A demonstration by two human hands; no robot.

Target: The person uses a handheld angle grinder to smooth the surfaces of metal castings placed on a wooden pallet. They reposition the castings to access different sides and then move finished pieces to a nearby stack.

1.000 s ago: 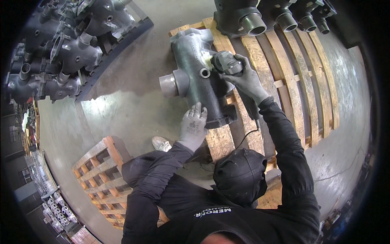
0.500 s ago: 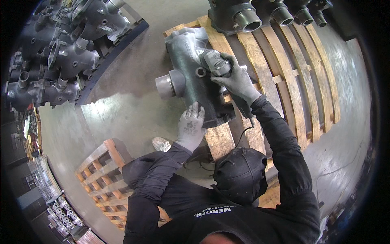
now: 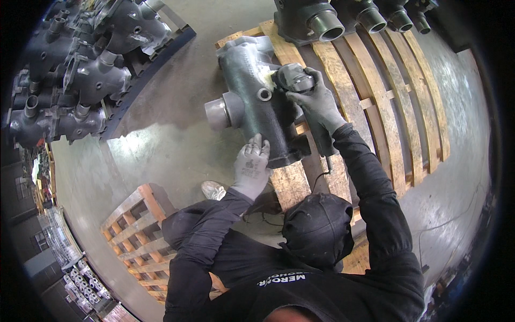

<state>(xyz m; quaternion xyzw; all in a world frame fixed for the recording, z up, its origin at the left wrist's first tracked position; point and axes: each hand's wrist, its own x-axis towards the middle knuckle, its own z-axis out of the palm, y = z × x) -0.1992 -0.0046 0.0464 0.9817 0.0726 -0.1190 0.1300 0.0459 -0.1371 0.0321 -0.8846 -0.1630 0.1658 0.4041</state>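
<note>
Fingers of the right hand (image 3: 316, 104), in a grey work glove, are wrapped tightly around the body of a dark handheld grinder (image 3: 294, 79), whose head presses against the upper face of a large grey metal casting (image 3: 257, 107). Those of the left hand (image 3: 251, 166), gloved alike, lie spread and flat on the near end of the same casting, grasping nothing and resting with the palm down. This casting lies lengthwise on a big wooden pallet (image 3: 375, 102), its near end by the pallet's near left corner and its far end pointing away; a round pale flange (image 3: 217, 114) sticks out of its left side over the concrete floor (image 3: 166, 145). A small round hole shows in its top face just left of the grinder. A thin black cable (image 3: 322, 180) runs from the tool toward the person, across the planks. Both forearms are in black sleeves, and a black hood (image 3: 317, 228) sits between them near the lower middle. At the far edge of the pallet stands a row of dark castings with round open ports (image 3: 332, 24). To the far left, more grey castings are stacked on a dark-framed rack (image 3: 80, 80). Near left, a smaller orange-tinted pallet (image 3: 137, 236) lies on the floor, and a light shoe (image 3: 214, 189) shows just beside the left sleeve.
</note>
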